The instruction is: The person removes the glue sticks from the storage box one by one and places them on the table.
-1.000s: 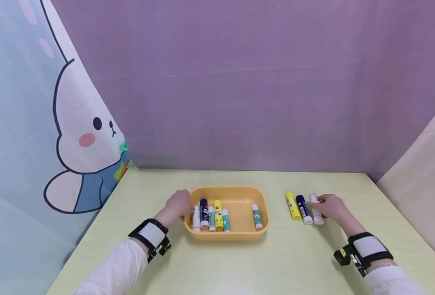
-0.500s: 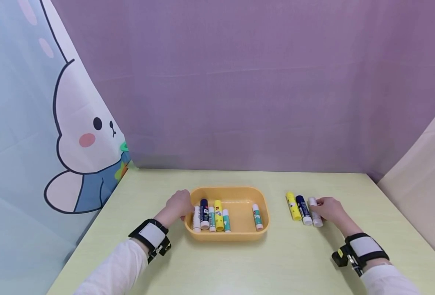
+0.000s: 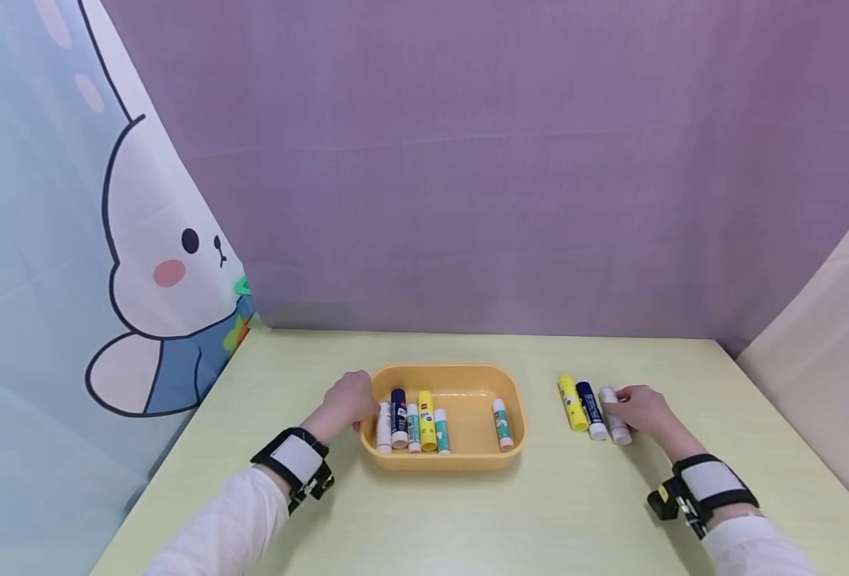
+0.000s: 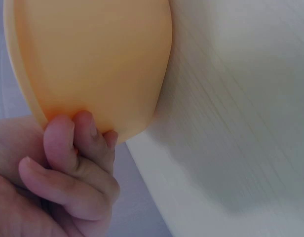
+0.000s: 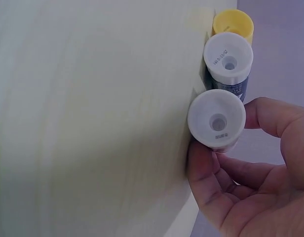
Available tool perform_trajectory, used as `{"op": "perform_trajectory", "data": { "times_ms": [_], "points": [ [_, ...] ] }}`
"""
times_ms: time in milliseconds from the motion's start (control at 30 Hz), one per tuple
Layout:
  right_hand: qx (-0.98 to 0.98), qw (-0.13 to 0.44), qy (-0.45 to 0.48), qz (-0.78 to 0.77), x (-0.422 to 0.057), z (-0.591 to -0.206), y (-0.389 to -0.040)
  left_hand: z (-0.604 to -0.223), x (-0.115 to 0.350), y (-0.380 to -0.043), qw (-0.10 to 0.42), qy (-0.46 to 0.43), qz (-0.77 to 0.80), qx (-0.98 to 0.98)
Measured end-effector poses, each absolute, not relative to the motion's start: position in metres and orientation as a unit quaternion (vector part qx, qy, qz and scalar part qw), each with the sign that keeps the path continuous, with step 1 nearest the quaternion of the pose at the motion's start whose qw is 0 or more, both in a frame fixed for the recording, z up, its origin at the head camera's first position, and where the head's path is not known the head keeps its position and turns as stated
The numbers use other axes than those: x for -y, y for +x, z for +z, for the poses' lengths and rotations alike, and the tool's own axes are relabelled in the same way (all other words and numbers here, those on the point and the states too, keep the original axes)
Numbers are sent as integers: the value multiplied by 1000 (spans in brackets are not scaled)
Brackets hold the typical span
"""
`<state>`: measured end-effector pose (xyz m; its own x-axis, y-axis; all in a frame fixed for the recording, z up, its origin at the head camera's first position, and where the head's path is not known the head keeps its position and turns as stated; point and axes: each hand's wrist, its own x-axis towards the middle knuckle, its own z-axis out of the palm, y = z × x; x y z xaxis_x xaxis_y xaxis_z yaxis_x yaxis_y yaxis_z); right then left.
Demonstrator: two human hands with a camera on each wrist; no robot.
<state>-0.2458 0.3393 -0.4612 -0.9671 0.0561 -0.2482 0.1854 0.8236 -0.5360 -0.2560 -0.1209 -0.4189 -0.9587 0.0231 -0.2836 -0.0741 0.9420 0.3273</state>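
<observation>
My left hand [image 3: 350, 398] holds the left end of an orange plastic tray [image 3: 482, 461], its fingertips against the outer wall in the left wrist view. Inside lie glue sticks: white [image 3: 384, 432], navy [image 3: 398, 420], teal-and-white [image 3: 414, 432], yellow [image 3: 427, 422] and another teal one [image 3: 442, 434] in a row at the left, plus a teal one [image 3: 502, 424] alone at the right. Right of the tray, my right hand [image 3: 642, 408] pinches a white glue stick [image 5: 216, 117] lying on the table, thumb on one side and fingers on the other. A navy glue stick [image 3: 591, 410] and a yellow one [image 3: 572, 402] lie alongside it.
The pale table [image 3: 460, 520] carries the tray in its middle and the three loose glue sticks to the right. A purple cloth [image 3: 482, 176] hangs along the back edge. A cartoon-printed curtain [image 3: 35, 320] is at the left, a pale one [image 3: 827, 336] at the right.
My right hand has shifted the white glue stick slightly toward the front. The navy one beside it has moved slightly left. My left hand stays on the tray.
</observation>
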Motion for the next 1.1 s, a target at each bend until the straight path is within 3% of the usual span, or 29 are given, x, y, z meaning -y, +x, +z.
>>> {"op": "perform_trajectory", "data": {
  "times_ms": [1100],
  "points": [
    [-941,137,65,-302,-337,-452,-242,-414,120,-253,144,-10,166,-975]
  ]
}}
